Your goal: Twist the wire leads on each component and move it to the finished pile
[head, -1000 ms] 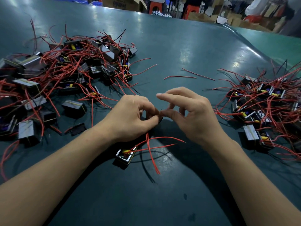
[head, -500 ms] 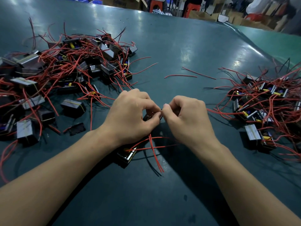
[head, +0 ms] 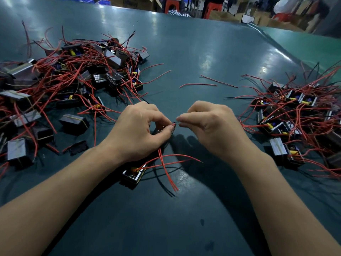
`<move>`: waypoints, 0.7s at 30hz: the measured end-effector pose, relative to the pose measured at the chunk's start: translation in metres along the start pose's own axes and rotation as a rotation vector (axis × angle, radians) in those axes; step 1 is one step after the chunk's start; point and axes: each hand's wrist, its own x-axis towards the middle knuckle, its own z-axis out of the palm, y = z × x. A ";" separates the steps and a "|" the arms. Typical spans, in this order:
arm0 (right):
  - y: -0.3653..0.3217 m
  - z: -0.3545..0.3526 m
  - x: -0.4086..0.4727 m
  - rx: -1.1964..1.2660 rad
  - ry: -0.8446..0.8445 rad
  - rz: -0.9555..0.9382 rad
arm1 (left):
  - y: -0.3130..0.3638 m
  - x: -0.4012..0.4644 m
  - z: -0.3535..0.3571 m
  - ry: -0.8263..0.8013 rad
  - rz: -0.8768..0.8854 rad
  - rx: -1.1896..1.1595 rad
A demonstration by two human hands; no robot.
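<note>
- Lower centre of the frame: two bare forearms reaching in over a dark green tabletop (head: 184, 228).
- Just above them, one component (head: 133, 174) lying on the tabletop under the left wrist, red leads (head: 167, 169) fanning out to the right, two of them crossing.
- Centre: left hand (head: 136, 133) curled, thumb and forefinger pinching a lead tip (head: 173, 124); right hand (head: 208, 126) curled too, fingertips pinching the same tip from the other side. Both gripping, neither relaxed. Looks like mid-twist on that one lead.
- Risk: bare tip very short between the two pinches, so easily slipped out, leaving strands splayed or half twisted.
- Risk: component not held down, only tethered by the lead; a hard pull could drag or flip it, or strain the lead at its root.
- Risk: the loose crossing leads could snag on a wrist and tangle.
- Left of the frame: big pile of components (head: 60, 85) in a red tangle. Right edge: smaller pile (head: 295, 119). Which one is the finished pile cannot be told from here; wrong guess would mix done with undone.
- Upper centre: two stray red wires (head: 208, 83) lying loose between the piles, easily swept up by mistake.
- Top edge: cardboard boxes (head: 230, 15) and red stools (head: 212, 6) beyond the tabletop, blurred.
</note>
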 end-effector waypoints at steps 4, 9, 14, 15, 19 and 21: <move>0.001 -0.004 0.000 -0.020 -0.018 -0.005 | 0.001 0.000 -0.002 -0.013 0.004 0.003; -0.008 -0.003 0.001 -0.058 -0.055 -0.010 | 0.001 -0.001 -0.001 -0.020 0.023 0.005; -0.020 0.012 0.000 -0.044 -0.066 0.246 | 0.002 -0.002 0.000 0.010 0.060 0.023; -0.022 0.015 0.001 0.005 -0.043 0.347 | 0.002 -0.003 0.001 0.021 0.062 0.025; -0.025 0.022 0.009 0.444 0.101 0.715 | 0.004 -0.002 0.006 0.090 0.001 -0.059; -0.020 0.018 0.010 0.437 0.195 0.723 | 0.003 0.000 0.005 0.150 -0.128 -0.225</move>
